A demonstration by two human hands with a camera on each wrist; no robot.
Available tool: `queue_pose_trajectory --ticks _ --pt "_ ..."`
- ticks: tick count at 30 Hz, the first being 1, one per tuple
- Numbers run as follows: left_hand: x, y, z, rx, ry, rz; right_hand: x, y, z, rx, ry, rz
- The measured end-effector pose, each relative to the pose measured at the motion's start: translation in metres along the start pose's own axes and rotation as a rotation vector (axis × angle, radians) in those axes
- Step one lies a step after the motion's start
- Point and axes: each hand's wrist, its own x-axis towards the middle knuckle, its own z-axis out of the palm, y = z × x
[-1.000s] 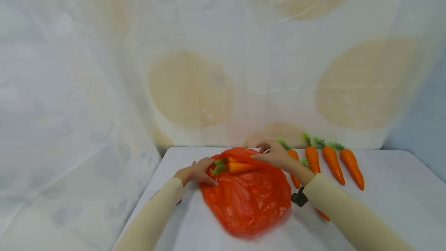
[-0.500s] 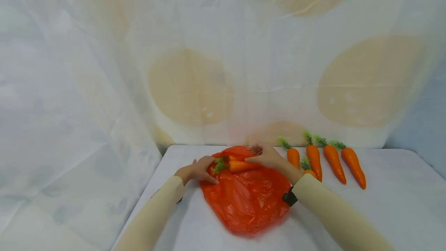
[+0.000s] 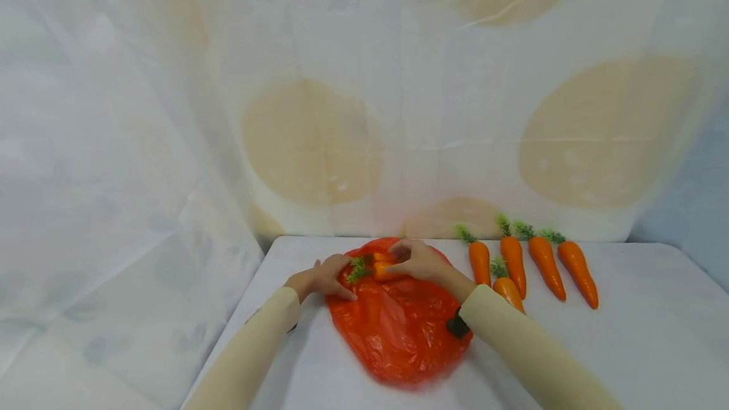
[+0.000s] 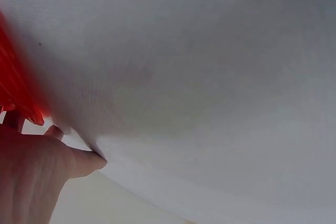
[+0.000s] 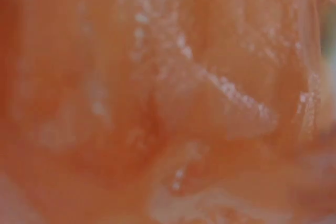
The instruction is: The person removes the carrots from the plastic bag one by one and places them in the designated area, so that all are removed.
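A crumpled red plastic bag [image 3: 393, 328] lies on the white table, its mouth to the far side. Carrots lie side by side at that mouth, with green tops [image 3: 359, 269] pointing left; the front carrot [image 3: 384, 272] shows best. My left hand [image 3: 323, 278] rests at the bag's left edge, fingers touching the plastic and thumb spread away, as the left wrist view also shows [image 4: 39, 166]. My right hand [image 3: 424, 262] reaches over the bag, thumb and fingers curved round the carrots' bodies. It hides their tips. Blurred orange-red plastic [image 5: 157, 103] fills the right wrist view.
Several more carrots lie to the right, including one at the far right [image 3: 578, 274] and a nearer one [image 3: 507, 291] partly hidden by my right sleeve [image 3: 529, 340]. A patterned cloth [image 3: 455, 112] hangs behind the table [image 3: 638, 334].
My right hand has moved left along the carrots at the bag's mouth, from their tips towards the green tops. The carrots on the right are less covered by my arm. My left hand stays put.
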Motion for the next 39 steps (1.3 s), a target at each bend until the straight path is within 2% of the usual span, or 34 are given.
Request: queue_pose_trajectory --ticks 13,17,22,30,34,39 --pt "0.0 -0.003 -0.003 0.026 0.007 -0.006 0.019 0.011 0.01 0.064 0.017 -0.038" --pt "0.001 -0.001 -0.005 0.019 0.004 -0.002 0.022 0.009 0.009 0.081 0.028 -0.01" --pt "0.0 0.001 -0.002 0.006 -0.016 0.001 0.019 0.012 0.008 0.071 0.003 0.028" --pt "-0.001 0.001 -0.001 0.025 0.004 -0.002 0.018 0.023 0.009 0.058 -0.04 0.063" --pt "-0.001 0.001 0.001 0.005 -0.008 -0.017 0.016 0.026 0.011 0.058 -0.03 0.086" --pt "-0.001 -0.001 0.0 0.024 -0.003 -0.023 0.015 0.025 0.015 0.028 -0.017 0.117"
